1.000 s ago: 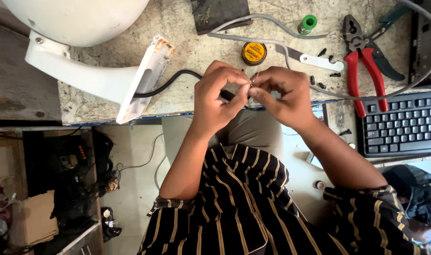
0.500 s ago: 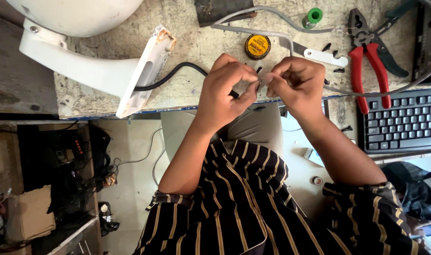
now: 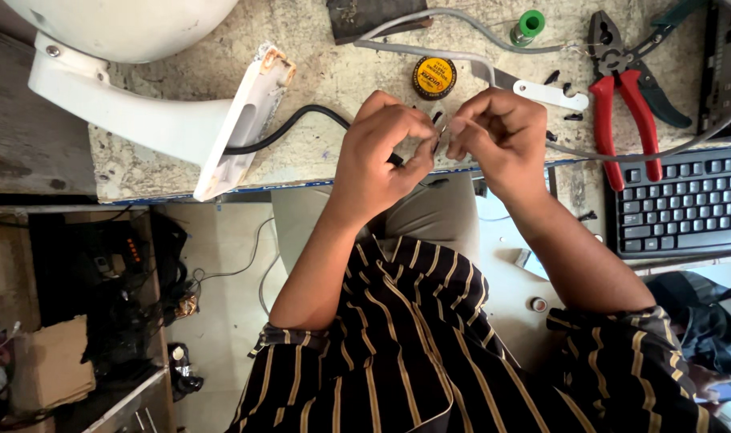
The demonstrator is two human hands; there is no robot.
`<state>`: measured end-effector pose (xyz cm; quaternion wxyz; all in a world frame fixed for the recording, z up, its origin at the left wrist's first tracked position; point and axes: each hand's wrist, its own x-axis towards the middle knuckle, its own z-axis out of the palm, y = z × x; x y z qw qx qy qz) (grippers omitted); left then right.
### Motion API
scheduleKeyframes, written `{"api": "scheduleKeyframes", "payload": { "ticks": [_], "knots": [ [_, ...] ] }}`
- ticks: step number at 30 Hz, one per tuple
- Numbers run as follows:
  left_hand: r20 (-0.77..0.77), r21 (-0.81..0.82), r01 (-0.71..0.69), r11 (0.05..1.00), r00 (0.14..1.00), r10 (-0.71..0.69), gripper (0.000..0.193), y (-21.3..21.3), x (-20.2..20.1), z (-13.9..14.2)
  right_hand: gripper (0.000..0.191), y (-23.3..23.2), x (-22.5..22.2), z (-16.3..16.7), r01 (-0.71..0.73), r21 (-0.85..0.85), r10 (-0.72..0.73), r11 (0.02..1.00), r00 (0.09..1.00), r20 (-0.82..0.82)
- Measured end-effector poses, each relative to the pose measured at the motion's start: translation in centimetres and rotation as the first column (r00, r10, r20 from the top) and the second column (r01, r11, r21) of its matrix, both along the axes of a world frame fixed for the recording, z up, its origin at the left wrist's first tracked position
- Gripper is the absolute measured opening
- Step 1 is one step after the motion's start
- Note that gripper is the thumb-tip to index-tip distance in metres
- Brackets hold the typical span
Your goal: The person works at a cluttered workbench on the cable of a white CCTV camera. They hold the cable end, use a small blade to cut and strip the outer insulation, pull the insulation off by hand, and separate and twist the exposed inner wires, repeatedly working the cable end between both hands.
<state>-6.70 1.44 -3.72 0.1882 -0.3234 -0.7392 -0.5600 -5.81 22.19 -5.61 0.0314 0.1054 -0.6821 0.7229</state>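
From my seat I see both hands meeting over the front edge of the stone-topped bench. The left hand is pinched shut on the end of the black cable, which runs from the white plastic housing across the benchtop and disappears under the fingers. The right hand is curled tight, thumb and forefinger nipped on something small at the cable's tip; what exactly sits between them is too small for me to tell. The two hands almost touch at the fingertips.

Compared with half a second ago, the hands have slid a little toward the bench edge and the knuckles of the right hand have rolled over, so the fingertips now point down at the cable end. The cable's loop lies much as it did, and the housing has not shifted.

Beyond the hands lie a round yellow tin, red-handled pliers, a green spool and a grey wire. A black keyboard sits beside the right forearm.
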Motion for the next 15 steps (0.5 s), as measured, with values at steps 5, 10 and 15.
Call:
{"api": "scheduleKeyframes", "payload": {
  "ticks": [5,10,15],
  "knots": [
    [-0.011,-0.015,-0.018,1.000,1.000,0.017,0.026,-0.13,0.08,0.01,0.008,0.09,-0.03,-0.11,-0.003,0.013,0.004,1.000,1.000,-0.010],
    [0.005,-0.013,-0.050,0.999,0.999,0.050,0.023,-0.08,0.06,-0.08,0.009,0.49,-0.15,-0.33,-0.048,-0.032,0.047,0.998,0.998,-0.042],
    [0.091,0.096,0.020,0.995,0.995,-0.029,0.017,-0.39,-0.04,-0.16,0.011,0.65,-0.21,-0.23,-0.086,-0.097,0.084,0.992,0.996,-0.034]
  ]
}}
